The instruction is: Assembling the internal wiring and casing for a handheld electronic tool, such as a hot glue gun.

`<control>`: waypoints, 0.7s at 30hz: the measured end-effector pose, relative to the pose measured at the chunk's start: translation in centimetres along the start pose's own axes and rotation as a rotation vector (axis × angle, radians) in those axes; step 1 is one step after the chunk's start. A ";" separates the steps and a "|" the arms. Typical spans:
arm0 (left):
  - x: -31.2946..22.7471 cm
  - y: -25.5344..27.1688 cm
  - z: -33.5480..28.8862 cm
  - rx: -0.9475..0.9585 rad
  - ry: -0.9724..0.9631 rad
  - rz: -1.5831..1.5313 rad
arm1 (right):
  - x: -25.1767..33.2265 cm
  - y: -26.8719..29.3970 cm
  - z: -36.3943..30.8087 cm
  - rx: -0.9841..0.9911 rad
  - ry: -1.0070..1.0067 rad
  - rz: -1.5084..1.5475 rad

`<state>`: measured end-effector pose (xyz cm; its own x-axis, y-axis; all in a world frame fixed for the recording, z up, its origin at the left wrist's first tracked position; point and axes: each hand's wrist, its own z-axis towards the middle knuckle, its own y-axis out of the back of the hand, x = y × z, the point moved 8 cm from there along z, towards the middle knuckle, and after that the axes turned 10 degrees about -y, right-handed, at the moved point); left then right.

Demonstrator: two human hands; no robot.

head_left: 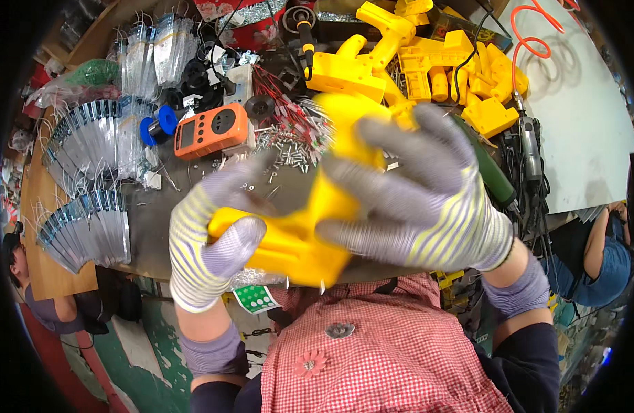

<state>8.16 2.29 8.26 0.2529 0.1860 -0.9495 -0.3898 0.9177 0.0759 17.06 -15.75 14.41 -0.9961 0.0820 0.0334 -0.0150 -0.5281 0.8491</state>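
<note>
A yellow plastic power-tool housing [303, 255], with a handle and a wide base, is tilted above the front edge of the workbench, partly blurred by motion. My gloved left hand [205, 241] is closed around its left end, thumb on the near side. My gloved right hand [437, 206] is in front of the housing's upper right part, fingers stretched out and spread, smeared by motion. Those fingers hide part of the handle, and whether they touch it is unclear. Small metal pins or screws stick out below the base.
Loose screws [289, 150] and red wires lie behind my hands, beside an orange meter [210, 131] and a blue spool [164, 124]. Bundled flat parts with wires [90, 141] fill the left. Yellow housings [461, 65] are piled at back right, near a red coiled hose [516, 34] and grey tool [531, 148].
</note>
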 end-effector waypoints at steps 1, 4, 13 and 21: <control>0.3 -1.3 0.4 0.148 0.093 -0.189 | 0.7 -0.6 -0.3 -0.002 0.106 0.056; 2.0 -3.7 0.4 0.289 0.170 -0.171 | 0.6 -1.8 -2.5 0.165 0.113 0.225; 5.7 -7.2 -3.2 0.529 -0.124 0.828 | -2.5 -5.9 -9.9 0.291 -0.347 0.090; 5.9 -6.4 -4.4 0.499 -0.090 0.794 | -2.5 -5.4 -7.7 0.268 -0.340 0.195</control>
<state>8.22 -4.04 0.82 0.1512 0.8290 -0.5384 -0.0584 0.5512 0.8323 18.95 -19.62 5.67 -0.8922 0.2992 0.3383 0.2368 -0.3279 0.9146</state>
